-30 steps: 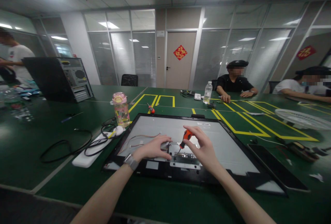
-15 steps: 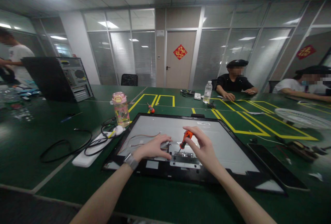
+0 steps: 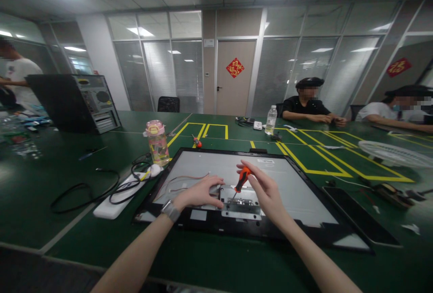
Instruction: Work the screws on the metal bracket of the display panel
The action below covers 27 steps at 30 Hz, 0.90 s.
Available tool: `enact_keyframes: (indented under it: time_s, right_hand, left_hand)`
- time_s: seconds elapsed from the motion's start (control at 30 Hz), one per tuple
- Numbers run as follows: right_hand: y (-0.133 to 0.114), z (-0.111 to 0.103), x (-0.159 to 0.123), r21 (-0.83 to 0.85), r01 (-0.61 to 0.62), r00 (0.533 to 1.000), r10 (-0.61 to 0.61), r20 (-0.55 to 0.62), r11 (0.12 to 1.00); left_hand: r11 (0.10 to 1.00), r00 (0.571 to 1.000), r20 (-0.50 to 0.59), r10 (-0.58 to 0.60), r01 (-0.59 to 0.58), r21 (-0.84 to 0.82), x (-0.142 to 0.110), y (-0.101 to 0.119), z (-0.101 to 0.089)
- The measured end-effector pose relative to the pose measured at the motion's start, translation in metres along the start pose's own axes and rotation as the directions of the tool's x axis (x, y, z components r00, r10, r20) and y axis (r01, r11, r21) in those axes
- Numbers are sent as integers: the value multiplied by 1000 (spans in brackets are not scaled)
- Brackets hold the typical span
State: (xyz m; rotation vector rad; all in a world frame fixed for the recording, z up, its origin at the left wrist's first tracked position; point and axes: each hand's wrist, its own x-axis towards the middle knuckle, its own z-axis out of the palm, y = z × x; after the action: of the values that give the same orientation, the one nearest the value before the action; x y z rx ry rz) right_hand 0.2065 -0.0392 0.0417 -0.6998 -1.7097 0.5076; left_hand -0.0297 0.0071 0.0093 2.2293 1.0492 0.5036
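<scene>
My right hand (image 3: 265, 189) is closed around the orange-and-black handle of a screwdriver (image 3: 242, 179). Its shaft slants down, with the tip at a metal bracket (image 3: 241, 213) on the near part of a display panel (image 3: 297, 189). The panel lies flat, pale grey back up, in a black frame. My left hand (image 3: 202, 192), a watch on its wrist, rests with fingers spread at the bracket's left side. Thin cables (image 3: 179, 178) run over the panel beside it.
Left of the panel are a white power strip (image 3: 117, 198), black cable and a pink-lidded bottle (image 3: 157, 144). Another screwdriver (image 3: 197, 142) lies beyond the panel. A computer case (image 3: 74, 103) stands far left; a dark flat slab (image 3: 361, 216) lies right. People sit across the table.
The fingers of my right hand have shifted on the screwdriver handle and look more stretched out. My left hand and the panel stay put. Across the table, a person's hands have come together.
</scene>
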Motion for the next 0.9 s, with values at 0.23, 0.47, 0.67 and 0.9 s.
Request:
enact_keyframes:
  time_s: [0.23,0.47,0.67,0.9]
  right_hand:
    - [-2,-1,2,-68,13,1000,-14,-22,998]
    - [-1,-6,3,-17,11,997,-10,74,1000]
    - [-3,-3,4,-88,26,1000,-25,16,996]
    - [-1,-4,3,20,-8,995,6,95,1000]
  left_hand:
    - [1000,1000,-2,-2,2,11,1,-3,1]
    - [1000,1000,-1,17,-17,12,1,-3,0]
    - [999,999,18,-31,31,30,0,2,-1]
    - [1000,1000,11,-11,10,29,0,2,-1]
